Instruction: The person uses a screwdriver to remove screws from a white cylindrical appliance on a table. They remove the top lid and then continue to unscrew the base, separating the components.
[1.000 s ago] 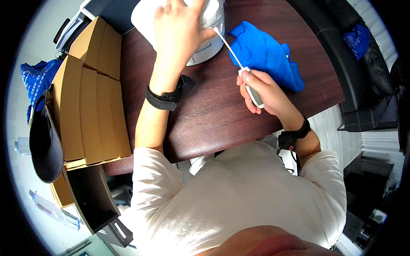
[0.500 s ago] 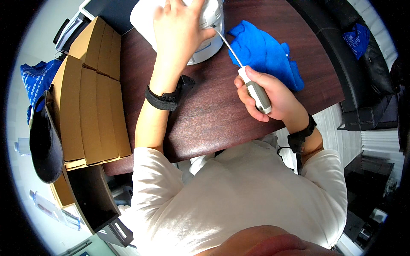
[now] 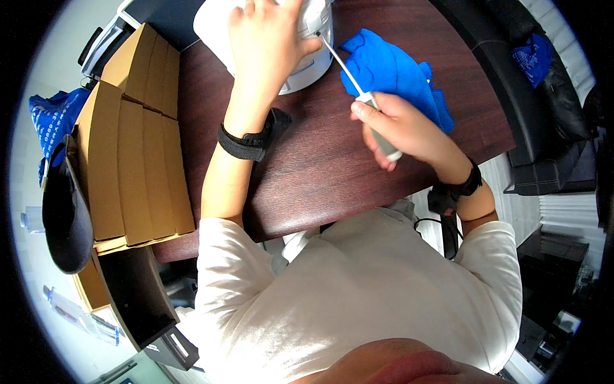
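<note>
The right hand (image 3: 406, 125) is grasping a long screwdriver with a grey-and-white handle and a thin straight metal shaft (image 3: 364, 98), its fingers and thumb wrapping around the handle. The tool's long axis is slanting: the handle butt is poking out below the right hand, toward the person, while the shaft is pointing away and to the left, its tip ending just beside the left thumb. There it is meeting a small dark spot on the side of a white, rounded plastic housing (image 3: 313, 67); whether the tip is seated in it, I cannot tell.

The left hand (image 3: 265, 41) is lying over that housing with its thumb spread toward the tip; its fingertips are running past the upper edge of view, so I cannot tell how firmly it is gripping.

A crumpled bright-blue cloth (image 3: 400, 70) is lying just beyond the right hand. The housing and the cloth are resting on a dark reddish-brown wood-grain tabletop (image 3: 320, 166), and stacked brown cardboard boxes (image 3: 137, 166) are standing well to the left of the left hand.
</note>
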Motion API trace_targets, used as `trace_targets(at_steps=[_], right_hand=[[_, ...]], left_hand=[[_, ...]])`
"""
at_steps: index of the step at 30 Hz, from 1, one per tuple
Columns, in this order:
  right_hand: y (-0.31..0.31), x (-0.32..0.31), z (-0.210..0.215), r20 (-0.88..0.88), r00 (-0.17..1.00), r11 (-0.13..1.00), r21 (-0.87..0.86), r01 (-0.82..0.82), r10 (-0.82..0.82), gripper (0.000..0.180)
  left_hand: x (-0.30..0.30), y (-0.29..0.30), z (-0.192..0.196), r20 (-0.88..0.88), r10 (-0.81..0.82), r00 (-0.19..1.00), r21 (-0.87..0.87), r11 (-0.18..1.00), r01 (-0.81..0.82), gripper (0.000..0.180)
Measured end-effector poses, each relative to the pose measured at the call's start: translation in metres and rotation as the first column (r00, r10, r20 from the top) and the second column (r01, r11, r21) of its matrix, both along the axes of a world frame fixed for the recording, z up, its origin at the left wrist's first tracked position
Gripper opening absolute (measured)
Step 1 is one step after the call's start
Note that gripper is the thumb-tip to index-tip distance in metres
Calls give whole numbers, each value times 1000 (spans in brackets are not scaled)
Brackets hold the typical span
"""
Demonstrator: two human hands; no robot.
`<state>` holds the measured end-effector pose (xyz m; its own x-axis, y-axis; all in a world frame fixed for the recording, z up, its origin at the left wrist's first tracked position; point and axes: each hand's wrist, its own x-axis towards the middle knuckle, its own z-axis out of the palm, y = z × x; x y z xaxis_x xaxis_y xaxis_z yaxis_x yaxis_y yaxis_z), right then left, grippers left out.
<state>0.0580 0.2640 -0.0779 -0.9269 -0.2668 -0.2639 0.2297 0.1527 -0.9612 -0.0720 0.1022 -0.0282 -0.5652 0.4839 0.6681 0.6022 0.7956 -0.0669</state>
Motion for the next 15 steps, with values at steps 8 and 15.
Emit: trace_targets(at_steps=[8,15], right_hand=[[55,-18,8,-748,622,271,664,697,233,25],[56,-14,-4,-738,674,636,526,565,11,25]], left_hand=[[-5,-1,-5,-106,-10,994,-20,1000,8,79],[-8,-1,-4,-89,-24,996,-19,1000,22,79]])
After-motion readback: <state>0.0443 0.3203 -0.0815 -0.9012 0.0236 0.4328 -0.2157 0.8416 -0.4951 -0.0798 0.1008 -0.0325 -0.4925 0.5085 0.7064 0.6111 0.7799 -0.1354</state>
